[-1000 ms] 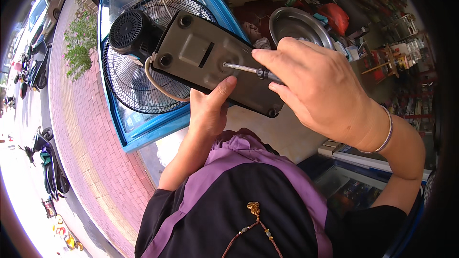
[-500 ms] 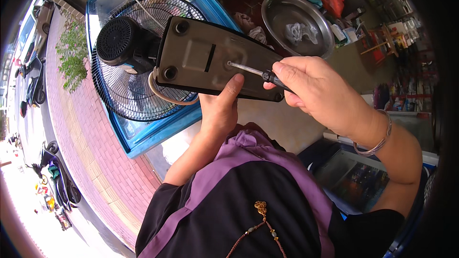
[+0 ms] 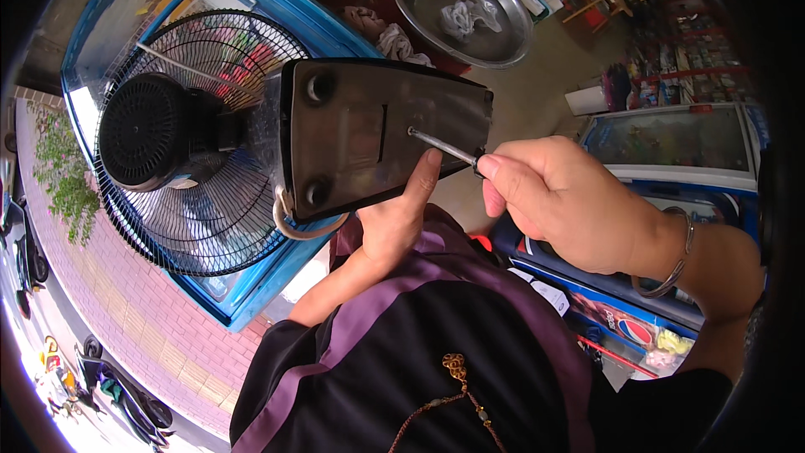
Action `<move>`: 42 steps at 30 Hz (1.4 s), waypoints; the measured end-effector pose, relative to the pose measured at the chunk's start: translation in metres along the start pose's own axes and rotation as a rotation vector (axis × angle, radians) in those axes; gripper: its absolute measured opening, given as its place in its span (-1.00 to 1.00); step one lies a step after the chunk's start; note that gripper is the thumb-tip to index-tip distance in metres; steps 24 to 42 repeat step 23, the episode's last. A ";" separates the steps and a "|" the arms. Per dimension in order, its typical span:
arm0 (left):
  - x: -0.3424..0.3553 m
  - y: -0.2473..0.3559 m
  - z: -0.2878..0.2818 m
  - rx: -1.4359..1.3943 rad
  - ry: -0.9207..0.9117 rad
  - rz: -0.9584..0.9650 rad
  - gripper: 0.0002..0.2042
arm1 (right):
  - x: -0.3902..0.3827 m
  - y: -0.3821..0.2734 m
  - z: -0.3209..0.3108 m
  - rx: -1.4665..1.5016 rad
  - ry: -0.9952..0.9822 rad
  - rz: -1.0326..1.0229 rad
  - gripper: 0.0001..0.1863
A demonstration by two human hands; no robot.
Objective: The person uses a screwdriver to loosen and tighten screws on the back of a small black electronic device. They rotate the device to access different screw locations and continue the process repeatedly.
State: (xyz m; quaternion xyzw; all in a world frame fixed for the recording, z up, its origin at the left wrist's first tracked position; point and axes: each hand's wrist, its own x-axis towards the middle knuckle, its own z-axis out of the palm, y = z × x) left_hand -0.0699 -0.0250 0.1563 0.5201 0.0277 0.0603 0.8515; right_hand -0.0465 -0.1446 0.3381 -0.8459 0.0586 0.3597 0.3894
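A black electric fan (image 3: 144, 130) lies with its round wire guard (image 3: 197, 239) on a blue-framed chest with a glass top. Its dark, smoky base (image 3: 348, 130) is tipped so the underside shows, with round feet at the corners and a narrow slot. My left hand (image 3: 392, 220) grips the base's near edge, thumb on the underside, other fingers mostly hidden behind it. In my closed right hand (image 3: 558, 201) is a screwdriver (image 3: 449, 148), its handle mostly covered by the fingers. The metal tip meets a small hole or screw near the middle of the underside.
The blue-framed chest (image 3: 231, 315) supports the fan. A pale cord (image 3: 285, 222) loops by the base's near corner. Beyond stands a metal basin (image 3: 520, 42) with a clear plastic bag inside. Another glass-topped freezer (image 3: 671, 138) is at right; a brick pavement with scooters lies left.
The view has turned, so the fan sits farther left and the basin higher. The fan's base is tilted differently. Both hands keep their holds, with the screwdriver tip still at the same spot.
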 end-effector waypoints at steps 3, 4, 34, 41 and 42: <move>-0.005 -0.002 0.000 -0.127 0.004 -0.066 -0.80 | 0.000 -0.002 -0.001 -0.361 0.059 -0.183 -0.62; -0.004 -0.001 -0.002 -0.034 -0.035 -0.015 -0.81 | -0.003 -0.003 0.000 -0.417 0.110 -0.192 -0.67; -0.003 -0.020 -0.005 0.002 0.005 -0.027 -0.60 | 0.011 0.007 -0.009 -1.750 0.474 -1.129 -0.79; -0.003 -0.020 -0.005 0.002 0.005 -0.027 -0.60 | 0.011 0.007 -0.009 -1.750 0.474 -1.129 -0.79; -0.003 -0.020 -0.005 0.002 0.005 -0.027 -0.60 | 0.011 0.007 -0.009 -1.750 0.474 -1.129 -0.79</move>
